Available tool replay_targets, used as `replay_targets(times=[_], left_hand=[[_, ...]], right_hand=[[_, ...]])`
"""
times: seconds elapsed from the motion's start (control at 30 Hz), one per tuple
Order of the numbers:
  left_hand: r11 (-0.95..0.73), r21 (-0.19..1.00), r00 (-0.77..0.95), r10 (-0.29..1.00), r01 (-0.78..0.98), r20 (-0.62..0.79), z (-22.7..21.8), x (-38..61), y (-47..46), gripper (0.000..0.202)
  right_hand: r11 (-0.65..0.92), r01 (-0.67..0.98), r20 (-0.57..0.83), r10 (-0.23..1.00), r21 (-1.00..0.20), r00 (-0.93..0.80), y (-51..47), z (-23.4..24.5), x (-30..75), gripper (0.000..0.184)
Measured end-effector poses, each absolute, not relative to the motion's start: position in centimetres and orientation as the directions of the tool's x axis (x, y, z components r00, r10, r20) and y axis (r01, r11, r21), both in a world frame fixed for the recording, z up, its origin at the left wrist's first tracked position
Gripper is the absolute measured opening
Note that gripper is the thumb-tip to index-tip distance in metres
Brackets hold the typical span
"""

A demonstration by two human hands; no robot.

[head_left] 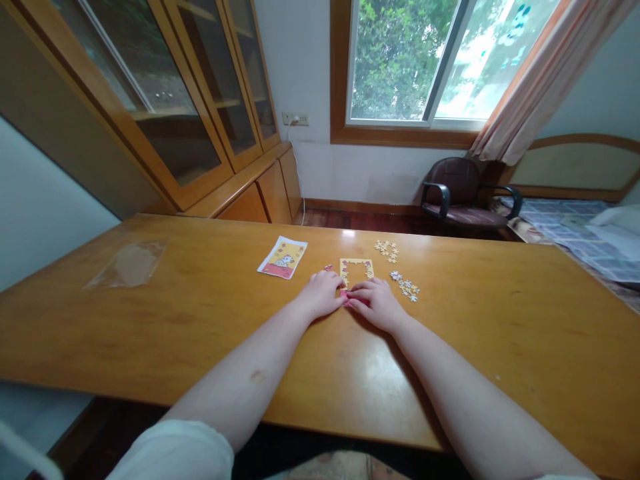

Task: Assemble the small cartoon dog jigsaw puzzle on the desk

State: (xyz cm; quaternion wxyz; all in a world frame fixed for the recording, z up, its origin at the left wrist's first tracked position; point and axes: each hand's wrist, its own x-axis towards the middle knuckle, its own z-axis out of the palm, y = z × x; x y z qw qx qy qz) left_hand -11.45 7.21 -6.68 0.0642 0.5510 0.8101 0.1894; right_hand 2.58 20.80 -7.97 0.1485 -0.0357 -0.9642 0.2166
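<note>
A partly assembled jigsaw puzzle point(371, 267) lies on the table, its yellow and pink border joined around an open middle. My left hand point(323, 295) is closed at its lower left side, with fingertips on the border. Across from it, my right hand point(379, 304) has its bent fingers pressed on the pink lower edge, covering part of it. Which single piece is under the fingers cannot be made out. A small pink piece point(329, 268) sits just beyond my left hand. Loose yellow pieces point(387, 250) and a pile of mostly white-backed pieces point(406, 287) lie to the right.
A printed picture card point(284, 258) rests left of the puzzle on the wooden table point(210, 327). Farther left is a clear plastic bag point(131, 263). Beyond the table stand a glass-door cabinet point(245, 163), an armchair point(457, 190) and a bed point(570, 220).
</note>
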Motion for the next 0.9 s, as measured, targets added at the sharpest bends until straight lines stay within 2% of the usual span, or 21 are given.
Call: replay_targets(times=[0.5, 0.9], left_hand=[[0.334, 0.355, -0.388, 0.917, 0.873, 0.093, -6.56, -11.38, 7.2, 0.024], [0.33, 0.341, -0.379, 0.921, 0.88, 0.089, -6.61, -11.42, 7.14, 0.024]], right_hand=[[0.889, -0.029, 0.242, 0.093, -0.457, -0.966, 21.04, -7.66, 2.64, 0.031], [0.916, -0.06, 0.239, 0.04, -0.398, -0.97, 21.03, -7.34, 2.79, 0.032]])
